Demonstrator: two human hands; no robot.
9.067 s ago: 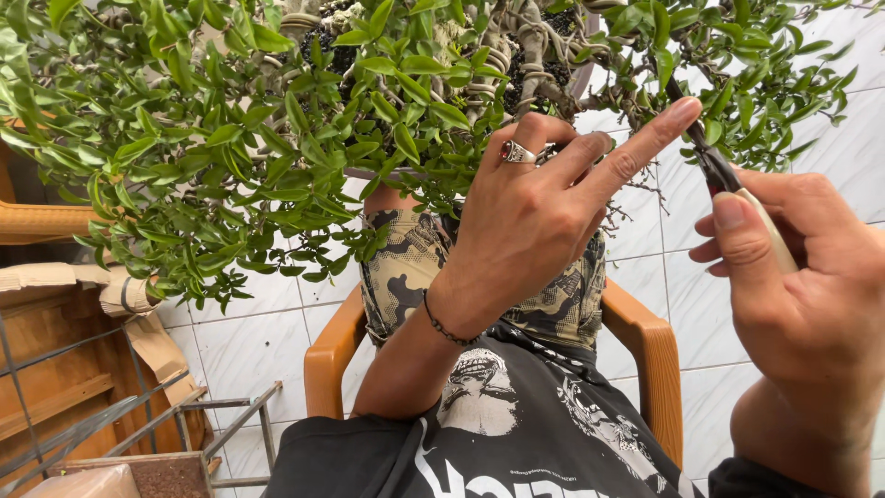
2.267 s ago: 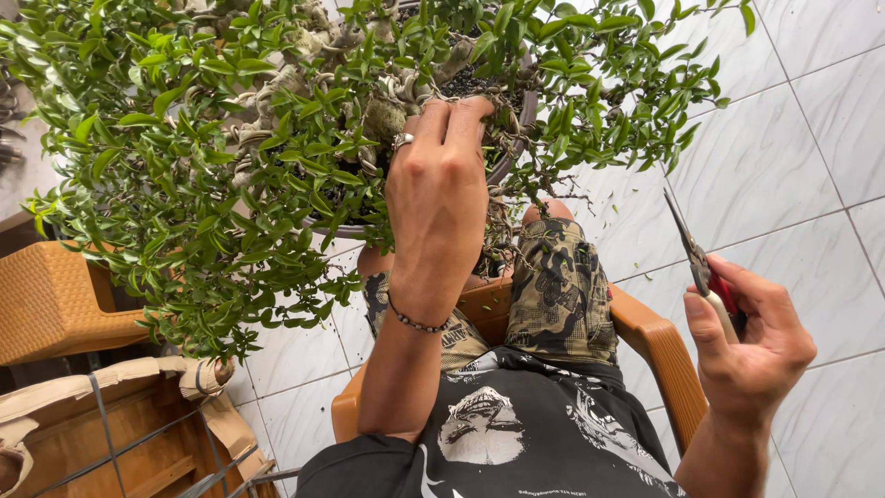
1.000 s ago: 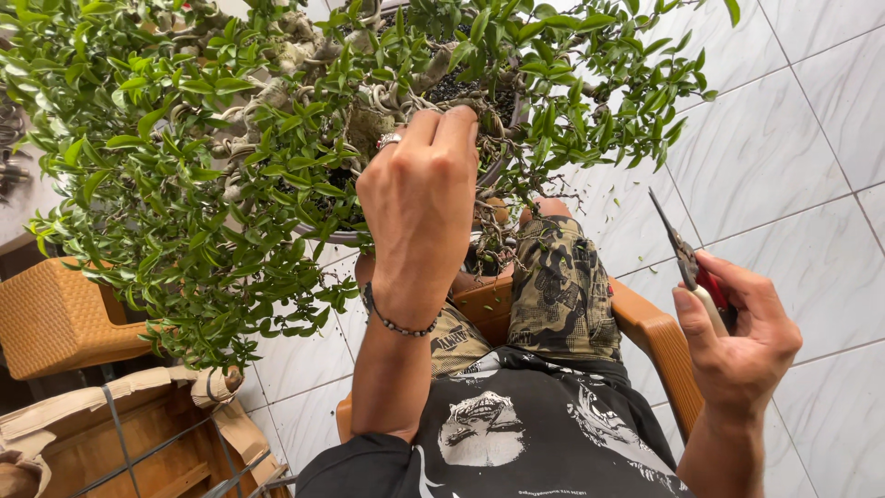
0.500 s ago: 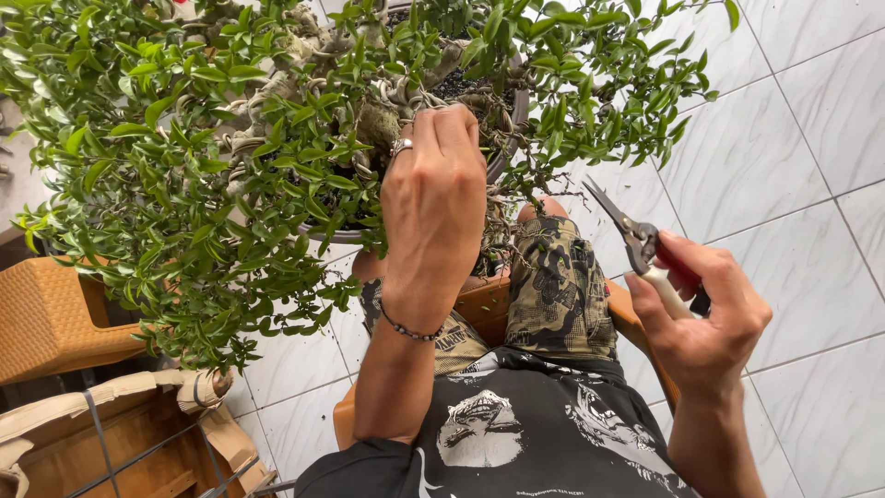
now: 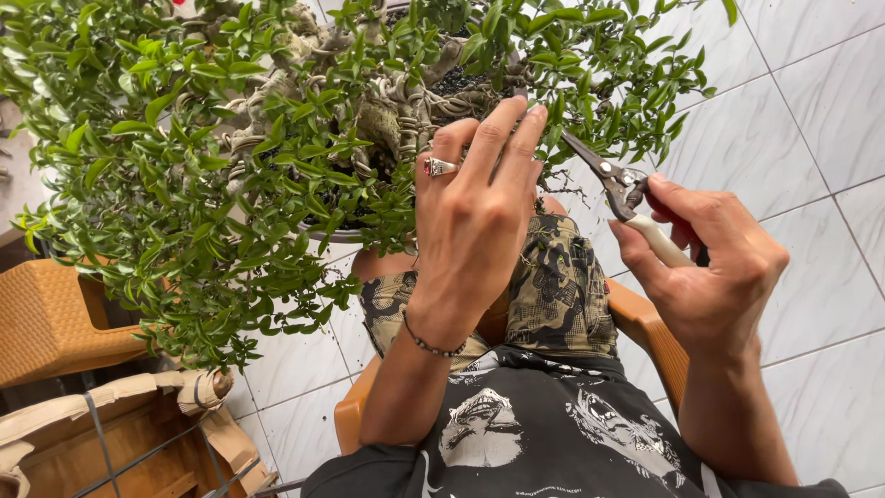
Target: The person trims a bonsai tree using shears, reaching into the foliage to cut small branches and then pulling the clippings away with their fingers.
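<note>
A: Nearest the camera: black printed T-shirt (image 5: 553, 433), camouflage shorts (image 5: 553, 286), an orange chair arm (image 5: 645, 323) under the right forearm.

B: Right hand (image 5: 710, 277)?

A: Clenched around the handles of the pruning shears (image 5: 627, 198). Half a second ago it hung lower and further from the plant; now it is raised, and the slim blades angle up-left into the foliage, nearly closed, tips at the leaves just right of the left fingers. Whether they bite a twig, I cannot tell.

B: Left hand (image 5: 475, 212)?

A: Ringed, bracelet at the wrist. Fingers extended upward, released, pressing against the wire-wrapped branches; it has hardly moved.

B: Beyond?

A: The bonsai (image 5: 277, 138), dense green leaves over a pot on white floor tiles (image 5: 793, 120). A wicker chair (image 5: 55, 318) stands at left.
</note>
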